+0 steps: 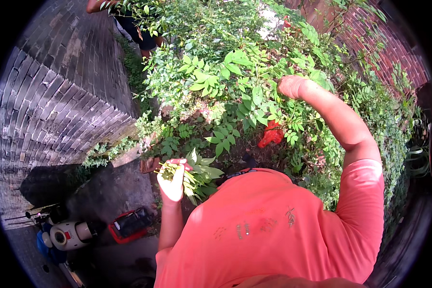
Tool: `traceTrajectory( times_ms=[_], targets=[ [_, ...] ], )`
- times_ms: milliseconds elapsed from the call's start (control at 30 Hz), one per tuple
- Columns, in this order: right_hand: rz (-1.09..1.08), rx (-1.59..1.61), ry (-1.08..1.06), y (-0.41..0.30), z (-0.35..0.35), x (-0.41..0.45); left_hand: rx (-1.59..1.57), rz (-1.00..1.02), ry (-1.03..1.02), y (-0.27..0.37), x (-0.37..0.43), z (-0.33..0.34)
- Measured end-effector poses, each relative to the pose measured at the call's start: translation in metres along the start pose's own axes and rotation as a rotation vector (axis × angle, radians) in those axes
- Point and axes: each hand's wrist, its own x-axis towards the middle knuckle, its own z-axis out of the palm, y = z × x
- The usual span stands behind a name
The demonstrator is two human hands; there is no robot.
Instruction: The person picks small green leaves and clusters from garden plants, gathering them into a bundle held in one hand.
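Note:
My left hand [173, 180] is closed around a bunch of cut leafy green stems [198, 176], stem ends towards the left and leaves towards the right. My right hand [289, 86] reaches into the green shrub [255, 73] at the upper middle. Its fingers are hidden by leaves and the back of the hand, so what they touch cannot be told. Compound leaves [223, 138] grow low on the plants between my two hands. A crumpled red plastic bag or cloth [271, 135] lies on the soil below my right hand.
Grey brick walls [57, 111] stand at left, a red brick wall [388, 46] at upper right. Another person [140, 32] is partly visible beyond the shrub. At lower left are a scooter [66, 235] and a red container [129, 226] with dark things in it. Thin branches spread at right.

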Motion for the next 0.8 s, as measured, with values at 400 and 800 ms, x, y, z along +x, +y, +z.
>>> traceTrajectory(
  times_ms=[400, 800],
  targets=[
    [-0.187, 0.337, -0.002, -0.039, 0.079, 0.049, 0.075, -0.137, 0.046, -0.003, -0.034, -0.002],
    [-0.048, 0.358, 0.17, -0.043, 0.084, 0.028, 0.109, -0.128, -0.019, -0.004, -0.027, 0.001]
  ],
)
